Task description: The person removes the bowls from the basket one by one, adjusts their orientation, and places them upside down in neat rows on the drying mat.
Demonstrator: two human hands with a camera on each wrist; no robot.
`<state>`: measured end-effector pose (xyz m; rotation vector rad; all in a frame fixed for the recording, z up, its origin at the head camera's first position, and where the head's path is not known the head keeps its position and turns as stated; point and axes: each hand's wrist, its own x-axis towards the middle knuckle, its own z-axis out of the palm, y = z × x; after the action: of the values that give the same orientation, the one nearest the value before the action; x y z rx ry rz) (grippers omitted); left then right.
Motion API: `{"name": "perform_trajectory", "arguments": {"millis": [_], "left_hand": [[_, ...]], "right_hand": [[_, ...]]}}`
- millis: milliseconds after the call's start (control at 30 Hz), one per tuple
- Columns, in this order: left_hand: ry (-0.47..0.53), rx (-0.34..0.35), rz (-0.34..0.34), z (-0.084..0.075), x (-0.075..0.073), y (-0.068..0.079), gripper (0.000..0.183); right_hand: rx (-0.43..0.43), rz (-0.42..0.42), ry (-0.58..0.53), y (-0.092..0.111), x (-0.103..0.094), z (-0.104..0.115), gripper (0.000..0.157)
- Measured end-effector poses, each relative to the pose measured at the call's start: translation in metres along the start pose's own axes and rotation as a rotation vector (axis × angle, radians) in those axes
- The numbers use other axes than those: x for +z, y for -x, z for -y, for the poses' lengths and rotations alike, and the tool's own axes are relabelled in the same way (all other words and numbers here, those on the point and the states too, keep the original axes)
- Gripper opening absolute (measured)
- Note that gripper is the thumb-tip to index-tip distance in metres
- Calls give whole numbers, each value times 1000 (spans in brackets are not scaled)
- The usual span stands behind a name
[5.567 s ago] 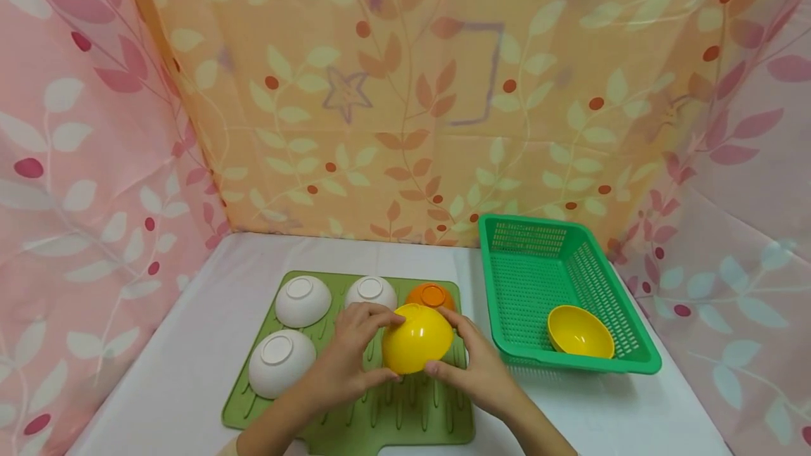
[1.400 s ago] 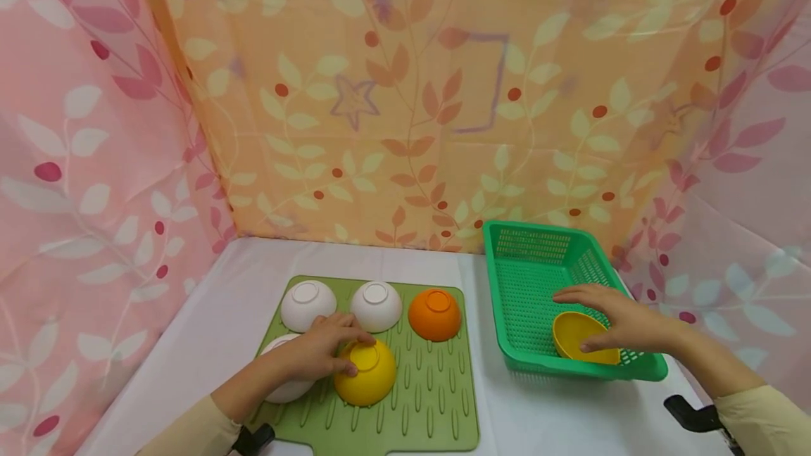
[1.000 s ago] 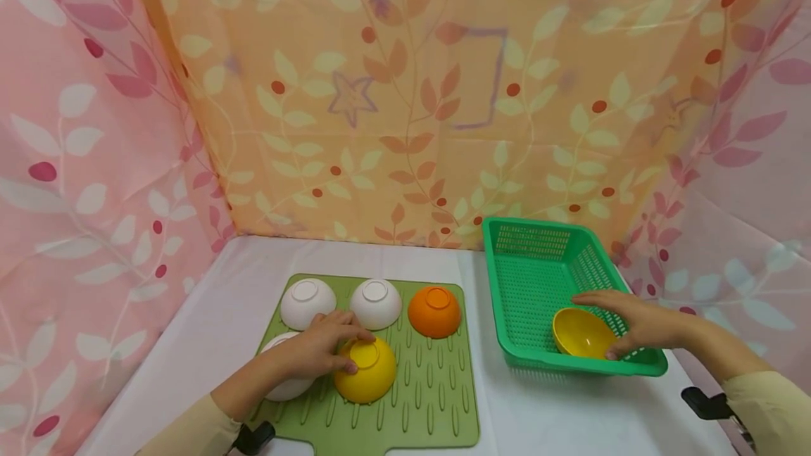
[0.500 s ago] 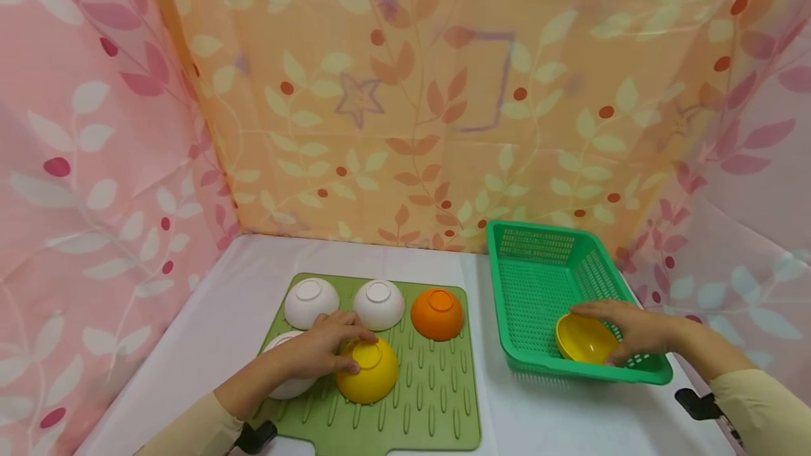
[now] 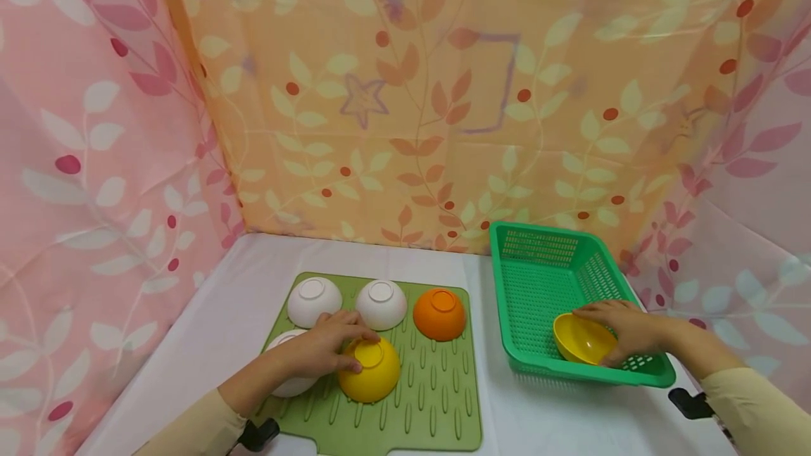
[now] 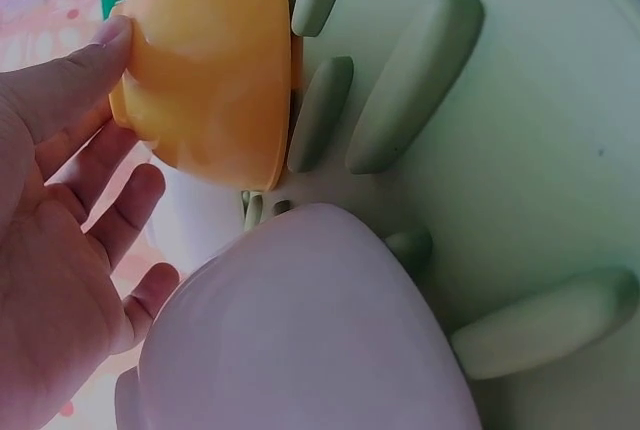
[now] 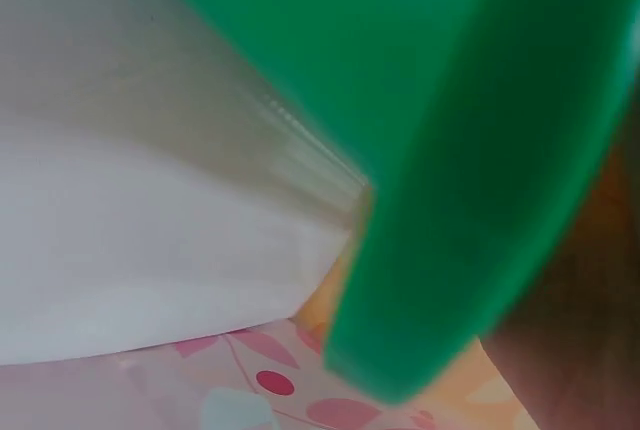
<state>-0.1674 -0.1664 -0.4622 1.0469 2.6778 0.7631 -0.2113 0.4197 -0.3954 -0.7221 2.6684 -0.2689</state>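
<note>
On the green drying mat [image 5: 437, 435], my left hand [image 5: 329, 343] pinches the raised foot of an upside-down yellow bowl [image 5: 374, 382]. The left wrist view shows the thumb on that foot of the yellow bowl [image 6: 215, 60], the other fingers spread above a white bowl [image 6: 300, 330]. Inside the green basket [image 5: 500, 287], my right hand [image 5: 624, 333] grips the rim of a second yellow bowl [image 5: 581, 343], which lies tilted with its inside showing. In the right wrist view the basket wall [image 7: 430, 230] hides the fingers and the bowl.
Two white bowls [image 5: 315, 305] and an orange bowl [image 5: 439, 314] stand upside down along the mat's back row. Another white bowl [image 5: 294, 382] is partly behind the left forearm. A white cloth [image 5: 526, 421] covers the table. Patterned curtains [image 5: 405, 90] close off the back and sides.
Earlier both hands held a yellow bowl over the mat; it now rests upside down there under my left hand. My right hand has moved into the basket and taken hold of the other yellow bowl.
</note>
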Motion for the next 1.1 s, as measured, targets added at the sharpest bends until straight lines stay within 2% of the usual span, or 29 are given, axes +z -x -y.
{"name": "perform_trajectory", "arguments": {"millis": [267, 533, 667, 800, 1100], "left_hand": [[17, 7, -25, -1, 0, 2, 46], [21, -21, -73, -4, 4, 7, 47], [23, -34, -93, -6, 7, 10, 45], [63, -62, -105, -10, 9, 13, 45], [58, -73, -148, -13, 15, 18, 49]], "right_hand": [[-31, -130, 77, -3, 11, 1, 91], [16, -338, 42, -1, 14, 6, 98], [21, -434, 9, 3, 11, 18, 97], [27, -495, -33, 5, 10, 34, 96], [21, -662, -156, 0, 20, 76, 95]]}}
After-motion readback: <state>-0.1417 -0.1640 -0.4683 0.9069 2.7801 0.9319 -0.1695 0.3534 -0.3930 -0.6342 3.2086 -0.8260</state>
